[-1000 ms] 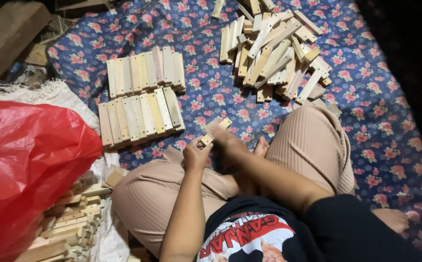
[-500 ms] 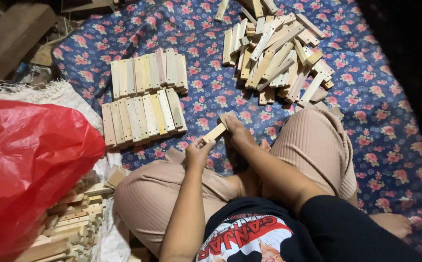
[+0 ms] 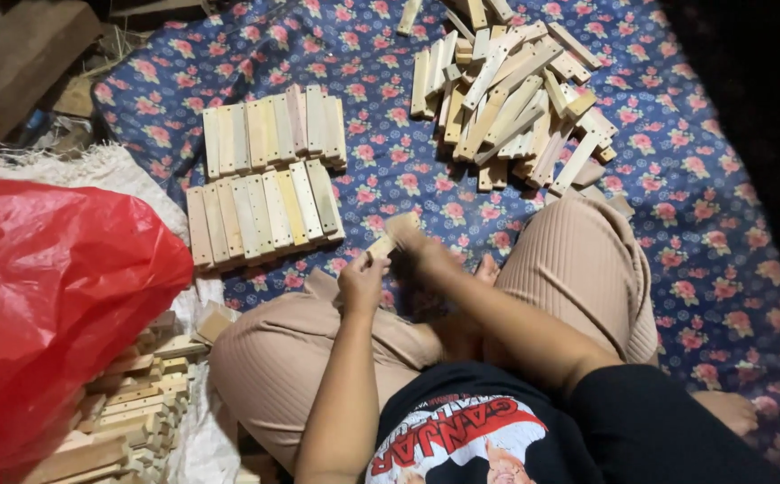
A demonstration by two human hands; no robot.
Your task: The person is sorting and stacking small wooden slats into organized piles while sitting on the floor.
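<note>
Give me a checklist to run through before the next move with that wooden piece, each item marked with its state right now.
1. Wooden piece held: ok, the left hand grips its near end.
2. Right hand on the piece: ok, it is at the far end, though blurred.
3. Piece clear of the cloth: ok, it is lifted above the floral cloth.
4. Two laid rows of slats tidy: ok, the slats lie side by side.
5. Loose pile of slats apart from the rows: ok, bare cloth lies between them.
6. Surface finish of the held piece: cannot tell, too small and blurred.
</note>
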